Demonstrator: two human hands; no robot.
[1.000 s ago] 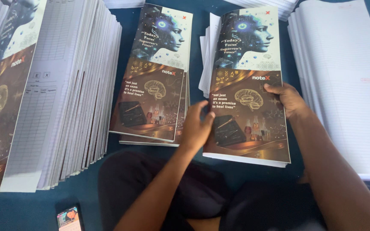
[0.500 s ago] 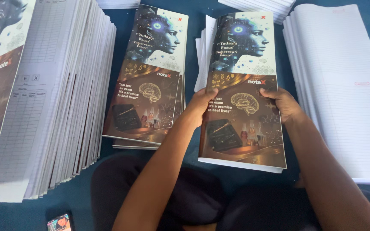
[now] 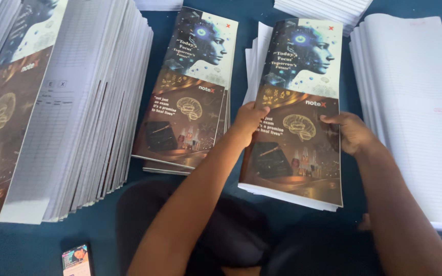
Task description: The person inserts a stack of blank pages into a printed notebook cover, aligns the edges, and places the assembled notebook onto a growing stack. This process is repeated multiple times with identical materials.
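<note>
A long printed cover sheet (image 3: 299, 76), pale at the top with a blue robot face and dark brown below with a brain picture, lies on a bundle of white pages (image 3: 282, 194) in front of me. My left hand (image 3: 249, 118) grips the bundle's left edge about halfway along. On the right edge, my right hand (image 3: 353, 132) holds the same bundle, fingers curled over the cover. Both forearms reach in from below.
A second small stack of the same covers (image 3: 190, 92) lies left of the bundle. A tall slanted pile of finished booklets (image 3: 78, 112) fills the left side. Stacks of ruled white pages (image 3: 415, 112) lie at right and at the top (image 3: 323, 9). A phone (image 3: 76, 259) lies on the dark blue surface (image 3: 144, 30).
Both hands have slid up the bundle's two edges, from its lower half to its middle. The view has shifted slightly; the phone appears further right.
</note>
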